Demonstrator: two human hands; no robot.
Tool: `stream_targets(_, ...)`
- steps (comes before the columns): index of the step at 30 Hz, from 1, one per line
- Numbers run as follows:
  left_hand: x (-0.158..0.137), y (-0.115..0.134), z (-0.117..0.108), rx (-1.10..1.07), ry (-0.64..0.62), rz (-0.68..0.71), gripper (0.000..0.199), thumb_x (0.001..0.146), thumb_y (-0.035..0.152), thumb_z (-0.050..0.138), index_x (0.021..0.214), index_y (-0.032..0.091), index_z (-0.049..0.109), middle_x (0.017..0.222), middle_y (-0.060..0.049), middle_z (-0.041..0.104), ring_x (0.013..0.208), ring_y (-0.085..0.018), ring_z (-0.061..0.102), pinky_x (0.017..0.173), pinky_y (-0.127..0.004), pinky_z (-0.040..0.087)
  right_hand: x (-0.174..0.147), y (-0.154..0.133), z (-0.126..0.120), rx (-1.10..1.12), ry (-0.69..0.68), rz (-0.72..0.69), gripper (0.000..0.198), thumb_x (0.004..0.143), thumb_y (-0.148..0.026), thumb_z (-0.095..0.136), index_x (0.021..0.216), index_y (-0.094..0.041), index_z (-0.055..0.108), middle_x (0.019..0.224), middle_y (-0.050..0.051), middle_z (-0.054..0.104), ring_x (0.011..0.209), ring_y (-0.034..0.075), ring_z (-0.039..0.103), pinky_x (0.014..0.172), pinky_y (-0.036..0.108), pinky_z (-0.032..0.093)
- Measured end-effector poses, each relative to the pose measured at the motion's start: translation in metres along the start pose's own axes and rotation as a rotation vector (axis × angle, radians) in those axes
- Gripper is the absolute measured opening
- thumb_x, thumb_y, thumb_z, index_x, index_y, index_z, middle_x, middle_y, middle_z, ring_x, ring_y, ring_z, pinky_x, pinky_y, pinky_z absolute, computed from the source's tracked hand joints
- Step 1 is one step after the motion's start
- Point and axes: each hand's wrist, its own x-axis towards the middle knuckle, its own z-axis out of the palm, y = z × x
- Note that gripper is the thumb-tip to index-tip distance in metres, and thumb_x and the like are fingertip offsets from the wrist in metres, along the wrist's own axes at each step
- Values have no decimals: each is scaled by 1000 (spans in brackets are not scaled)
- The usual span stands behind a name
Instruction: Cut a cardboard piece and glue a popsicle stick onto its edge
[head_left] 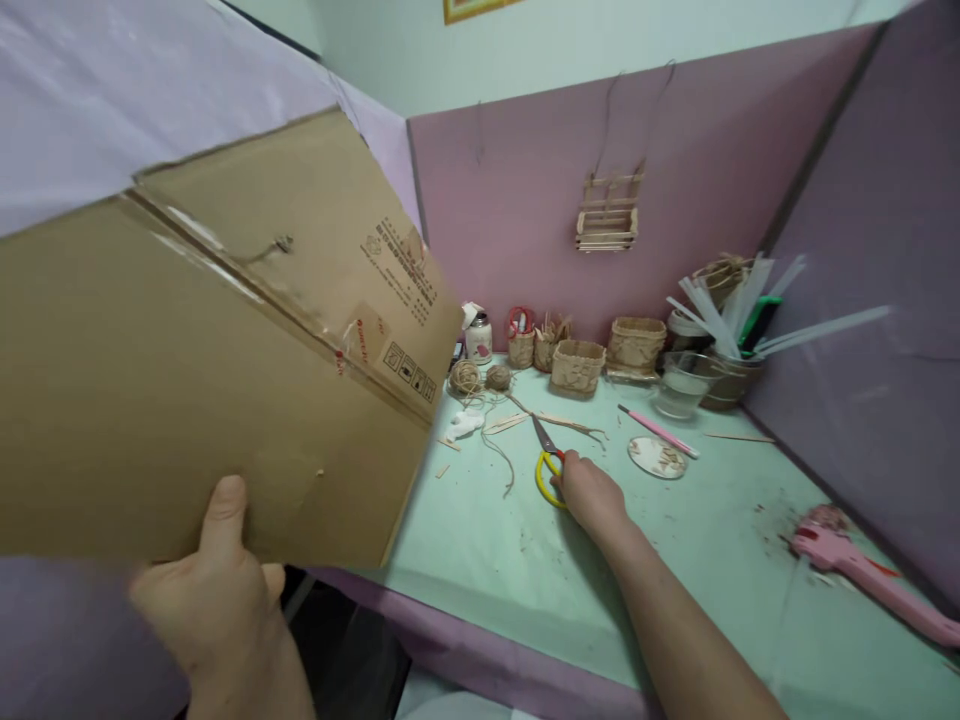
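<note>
My left hand (225, 600) grips a large sheet of brown cardboard (225, 400) by its lower edge, thumb on the near face. The sheet is tilted up at the left, with a taped seam, printed marks and a bit of twine poking through it. My right hand (596, 497) is closed on the handle of a pair of scissors (551, 478) with yellow and red grips. Their dark blades point away from me, low over the table. Beyond the tips are twine strands and thin wooden strips (570, 424).
Balls of twine (466, 378), a white bottle (478, 340) and small woven baskets (577, 368) line the back. Rightward are a clear cup (682, 388), glue sticks (712, 315), a pink pen (660, 432), a white dish (657, 458) and a pink glue gun (862, 570). A small rack (609, 230) hangs above.
</note>
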Motion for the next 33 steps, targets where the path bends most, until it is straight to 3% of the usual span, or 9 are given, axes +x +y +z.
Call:
stream_targets(2, -1, 0, 11, -32, 34, -17, 45, 59, 40, 83, 91, 12, 69, 105, -9, 66, 58, -11, 56, 31, -16, 38, 2, 1, 0, 20, -1, 14, 24, 89, -22, 51, 110, -11, 55, 100, 18, 67, 93, 28, 66, 65, 31, 40)
stream_targets(4, 0, -3, 21, -73, -20, -76, 40, 60, 33, 83, 91, 12, 71, 100, -7, 68, 58, -10, 58, 35, -16, 44, 3, 4, -2, 48, -1, 13, 23, 85, -19, 53, 106, -10, 57, 98, 19, 68, 92, 29, 66, 64, 30, 39)
stream_targets(8, 5, -11, 35, -228, -171, -158, 25, 68, 18, 77, 92, 15, 73, 96, -4, 71, 74, -11, 65, 63, -19, 57, -7, 18, -10, 151, -8, -52, 16, 83, -24, 55, 94, -13, 61, 98, 17, 69, 88, 26, 65, 64, 28, 39)
stream_targets(11, 4, -14, 40, -304, -243, -185, 20, 69, 13, 74, 89, 16, 73, 94, -4, 72, 85, -15, 68, 78, -26, 59, -28, 34, -16, 275, -7, -79, 19, 86, -29, 51, 95, -15, 61, 95, 11, 71, 83, 21, 64, 65, 26, 42)
stream_targets(13, 4, -15, 41, -328, -296, -197, 20, 71, 13, 72, 90, 19, 72, 94, -3, 73, 93, -18, 68, 82, -30, 59, -46, 45, -18, 471, -18, -100, 24, 85, -34, 51, 97, -16, 61, 89, 8, 70, 77, 19, 64, 63, 26, 43)
stream_targets(17, 5, -16, 41, -355, -396, -244, 24, 72, 12, 69, 95, 21, 72, 97, -3, 73, 98, -19, 68, 86, -31, 58, -85, 66, -15, 854, -22, -135, 43, 75, -53, 58, 97, -17, 59, 80, 4, 64, 70, 18, 59, 60, 27, 45)
stream_targets(23, 4, -19, 43, -397, -451, -331, 26, 70, 11, 73, 95, 20, 73, 88, -2, 74, 85, -18, 71, 85, -30, 58, -127, 82, -7, 1051, -52, -63, 57, 60, -59, 75, 97, -20, 57, 77, 2, 57, 66, 15, 52, 53, 24, 42)
stream_targets(28, -8, -22, 50, -424, -449, -369, 28, 72, 9, 70, 98, 20, 73, 91, -2, 75, 80, -15, 71, 84, -29, 59, -147, 89, 7, 1163, -110, -130, 52, 73, -68, 64, 93, -20, 57, 73, -1, 51, 57, 11, 41, 52, 23, 38)
stream_targets(33, -13, -28, 54, -389, -485, -421, 29, 74, 10, 69, 101, 21, 72, 97, -4, 74, 84, -17, 72, 86, -30, 58, -159, 95, 14, 1247, -116, -222, 64, 72, -75, 60, 109, -22, 57, 86, 3, 56, 70, 16, 51, 65, 28, 46)
